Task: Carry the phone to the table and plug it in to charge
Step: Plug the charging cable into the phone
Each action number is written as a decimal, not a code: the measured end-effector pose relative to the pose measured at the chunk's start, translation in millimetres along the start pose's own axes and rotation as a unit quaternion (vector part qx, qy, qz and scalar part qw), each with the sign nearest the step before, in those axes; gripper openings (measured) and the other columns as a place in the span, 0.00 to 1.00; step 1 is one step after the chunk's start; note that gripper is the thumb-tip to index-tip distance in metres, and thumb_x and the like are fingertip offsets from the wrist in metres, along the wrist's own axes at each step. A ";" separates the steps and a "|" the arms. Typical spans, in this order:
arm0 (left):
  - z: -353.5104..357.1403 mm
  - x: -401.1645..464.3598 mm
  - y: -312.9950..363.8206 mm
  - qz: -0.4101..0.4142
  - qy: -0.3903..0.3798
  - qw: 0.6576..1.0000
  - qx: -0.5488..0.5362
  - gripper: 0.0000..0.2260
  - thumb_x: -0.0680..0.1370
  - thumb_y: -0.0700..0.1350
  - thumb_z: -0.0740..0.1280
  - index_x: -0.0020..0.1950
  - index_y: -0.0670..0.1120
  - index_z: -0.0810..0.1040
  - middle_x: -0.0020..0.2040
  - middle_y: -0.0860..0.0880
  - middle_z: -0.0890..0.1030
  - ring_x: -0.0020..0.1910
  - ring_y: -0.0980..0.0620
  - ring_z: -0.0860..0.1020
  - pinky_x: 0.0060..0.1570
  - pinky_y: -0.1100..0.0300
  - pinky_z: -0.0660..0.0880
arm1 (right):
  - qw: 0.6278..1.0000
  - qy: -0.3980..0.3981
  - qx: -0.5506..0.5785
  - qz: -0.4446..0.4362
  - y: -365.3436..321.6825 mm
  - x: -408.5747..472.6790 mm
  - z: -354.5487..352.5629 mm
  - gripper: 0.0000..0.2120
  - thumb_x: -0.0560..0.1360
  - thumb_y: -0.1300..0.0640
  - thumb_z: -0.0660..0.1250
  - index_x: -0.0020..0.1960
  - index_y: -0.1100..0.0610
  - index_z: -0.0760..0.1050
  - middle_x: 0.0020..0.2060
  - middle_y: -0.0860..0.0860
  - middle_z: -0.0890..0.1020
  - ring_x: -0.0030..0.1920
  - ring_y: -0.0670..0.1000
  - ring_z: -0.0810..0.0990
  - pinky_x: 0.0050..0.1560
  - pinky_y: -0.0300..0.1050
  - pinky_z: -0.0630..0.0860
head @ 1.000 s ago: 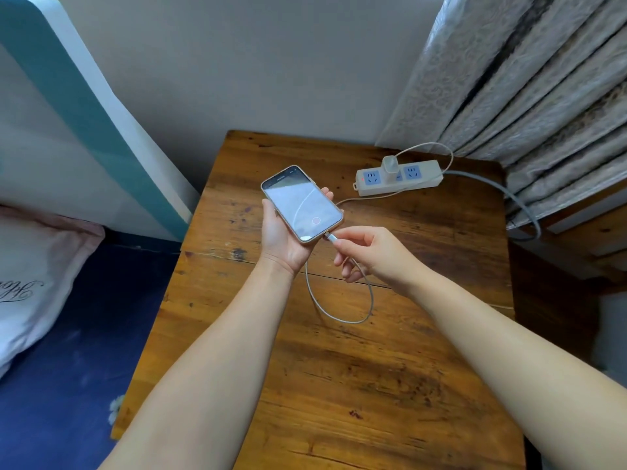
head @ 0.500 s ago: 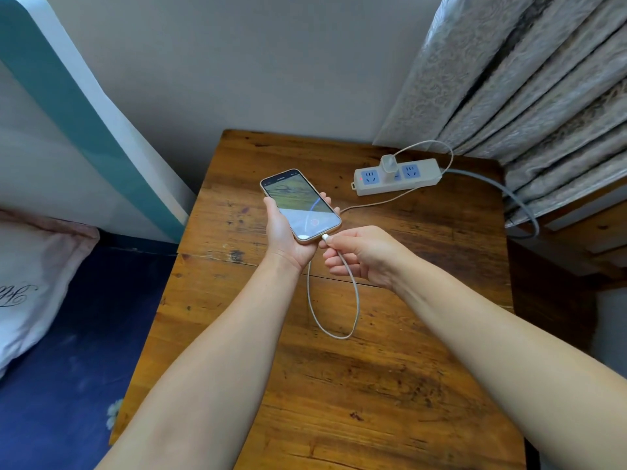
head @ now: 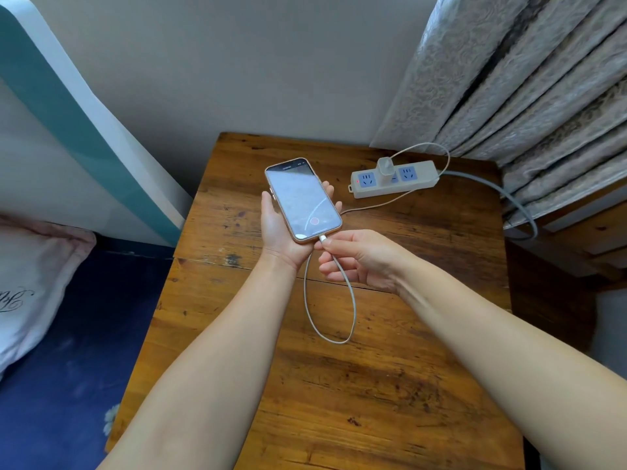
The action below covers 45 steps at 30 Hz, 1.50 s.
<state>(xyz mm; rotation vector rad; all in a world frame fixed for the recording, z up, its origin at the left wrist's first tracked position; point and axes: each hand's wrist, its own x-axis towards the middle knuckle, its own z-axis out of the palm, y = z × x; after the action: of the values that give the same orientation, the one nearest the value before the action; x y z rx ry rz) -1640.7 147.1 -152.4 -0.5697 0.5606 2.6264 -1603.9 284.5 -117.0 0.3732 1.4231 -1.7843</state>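
Phone is lying in the left hand above the table's far half, while the right hand is pinching the cable plug at its port, seemingly seated; setting it down is remaining.

Two bare forearms and hands, no sleeves

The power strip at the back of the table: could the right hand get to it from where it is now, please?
Probably yes. The right hand is pinching the cable at the phone, so it must let go first; the bare table between it and the power strip holds only loose cable.
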 end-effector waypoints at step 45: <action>-50.7 1.0 -18.4 -0.025 0.117 0.984 0.131 0.25 0.80 0.59 0.54 0.72 0.47 0.65 0.69 0.45 0.73 0.66 0.44 0.72 0.63 0.48 0.72 | 0.988 0.122 -0.092 0.009 32.9 26.9 -65.8 0.11 0.79 0.61 0.60 0.56 0.55 0.79 0.58 0.57 0.81 0.57 0.55 0.80 0.50 0.48 0.81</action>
<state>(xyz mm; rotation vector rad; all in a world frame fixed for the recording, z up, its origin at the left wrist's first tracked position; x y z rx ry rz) -1617.9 139.8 -200.7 -0.7996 0.9331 2.4010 -1612.9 332.5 -178.2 0.5183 1.7357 -1.6180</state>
